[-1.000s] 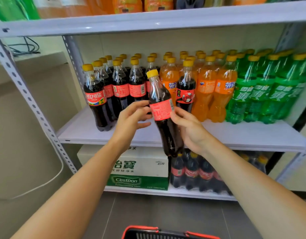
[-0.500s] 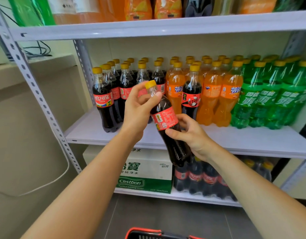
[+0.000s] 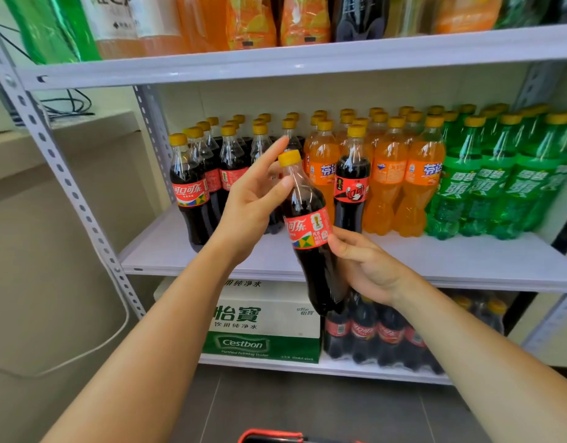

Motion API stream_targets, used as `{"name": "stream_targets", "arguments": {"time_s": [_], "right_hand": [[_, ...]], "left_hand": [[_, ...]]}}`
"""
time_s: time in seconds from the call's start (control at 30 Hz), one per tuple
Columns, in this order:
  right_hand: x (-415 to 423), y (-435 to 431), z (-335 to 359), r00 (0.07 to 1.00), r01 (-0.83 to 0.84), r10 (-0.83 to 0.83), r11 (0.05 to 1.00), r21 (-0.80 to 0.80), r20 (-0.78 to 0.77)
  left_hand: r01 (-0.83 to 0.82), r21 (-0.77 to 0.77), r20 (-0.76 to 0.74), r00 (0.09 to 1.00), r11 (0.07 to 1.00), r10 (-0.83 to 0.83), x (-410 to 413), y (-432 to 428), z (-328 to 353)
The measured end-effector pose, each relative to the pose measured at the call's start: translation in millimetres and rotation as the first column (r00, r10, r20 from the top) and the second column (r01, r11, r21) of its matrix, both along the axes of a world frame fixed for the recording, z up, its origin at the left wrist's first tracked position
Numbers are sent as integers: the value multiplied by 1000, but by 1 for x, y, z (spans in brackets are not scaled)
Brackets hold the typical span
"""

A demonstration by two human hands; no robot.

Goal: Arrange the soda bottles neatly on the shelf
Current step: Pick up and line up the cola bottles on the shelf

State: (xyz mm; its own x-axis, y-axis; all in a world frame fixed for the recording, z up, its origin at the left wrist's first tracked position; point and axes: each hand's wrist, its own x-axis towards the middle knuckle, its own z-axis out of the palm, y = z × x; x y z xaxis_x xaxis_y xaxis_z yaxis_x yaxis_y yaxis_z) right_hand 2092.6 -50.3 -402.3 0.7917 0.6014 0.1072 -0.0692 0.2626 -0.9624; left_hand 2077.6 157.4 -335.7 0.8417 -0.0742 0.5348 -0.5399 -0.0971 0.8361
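I hold a cola bottle (image 3: 307, 231) with a yellow cap and red label, tilted to the left, in front of the middle shelf (image 3: 467, 260). My left hand (image 3: 253, 199) pinches its neck with the thumb in front and fingers behind, the index finger pointing up. My right hand (image 3: 365, 266) grips its lower body from the right. On the shelf stand rows of cola bottles (image 3: 189, 193) at left, orange soda bottles (image 3: 387, 180) in the middle and green soda bottles (image 3: 467, 187) at right. One cola bottle with a black-and-red label (image 3: 352, 187) stands in front of the orange ones.
Large bottles fill the upper shelf (image 3: 307, 55). Below sit a Cestbon water carton (image 3: 263, 324) and a wrapped cola pack (image 3: 371, 334). A perforated shelf post (image 3: 68, 187) rises at left, with a white cable beside it. A red basket rim (image 3: 269, 436) shows at the bottom edge.
My left hand has climbed from the label to the bottle's neck. The bottle has turned so its label front shows, and my right hand has slid lower on it.
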Motion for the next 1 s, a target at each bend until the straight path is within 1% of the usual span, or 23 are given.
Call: {"name": "stream_targets", "arguments": {"time_s": [0.07,0.13,0.2,0.23,0.3,0.33,0.43,0.47,0.5,0.57,0.63,0.7,0.77,0.83,0.9,1.0], "right_hand": [[-3,2,4,999,37,-37,999,1,-32],[-6,6,7,994,97,-98,995,-22,-45],[-8,12,9,988,140,-142,989,-39,-57],[-10,15,10,987,145,-149,988,-50,-65],[-13,18,11,990,122,-127,988,-91,-63],[-14,17,12,995,93,-99,986,-138,-34],[-18,8,10,995,2,30,948,-318,96],[-19,5,7,989,5,45,941,-339,138],[-20,5,5,982,40,26,940,-338,187],[-23,6,3,951,189,-100,937,-295,293],[-24,6,5,893,327,-233,924,-199,384],[-25,3,7,858,358,-294,930,-79,421],[-27,2,10,870,339,-330,940,41,366],[-29,1,12,912,301,-328,943,141,247],[-31,0,13,931,293,-324,938,187,169],[-32,0,12,940,290,-319,934,210,121]], "left_hand": [[50,3,-90,995,999,-50,2,4,-5],[133,2,-202,971,991,-130,3,8,-9],[183,-17,-265,947,983,-181,5,13,-16],[180,-41,-276,943,983,-184,6,15,-19],[126,-101,-283,947,987,-150,7,18,-24],[85,-132,-289,950,988,-120,8,19,-25],[-87,-218,-319,948,972,14,11,24,-31],[-140,-231,-331,942,963,57,13,25,-33],[-185,-239,-352,932,953,93,14,24,-35],[-279,-273,-406,901,921,153,15,23,-39],[-351,-321,-466,867,880,176,17,25,-41],[-351,-367,-511,850,861,129,18,28,-41],[-298,-421,-540,841,857,27,18,27,-43],[-247,-461,-551,833,853,-56,16,25,-47],[-224,-478,-558,824,849,-97,15,23,-51],[-176,-551,-517,840,816,-167,13,22,-54]]}}
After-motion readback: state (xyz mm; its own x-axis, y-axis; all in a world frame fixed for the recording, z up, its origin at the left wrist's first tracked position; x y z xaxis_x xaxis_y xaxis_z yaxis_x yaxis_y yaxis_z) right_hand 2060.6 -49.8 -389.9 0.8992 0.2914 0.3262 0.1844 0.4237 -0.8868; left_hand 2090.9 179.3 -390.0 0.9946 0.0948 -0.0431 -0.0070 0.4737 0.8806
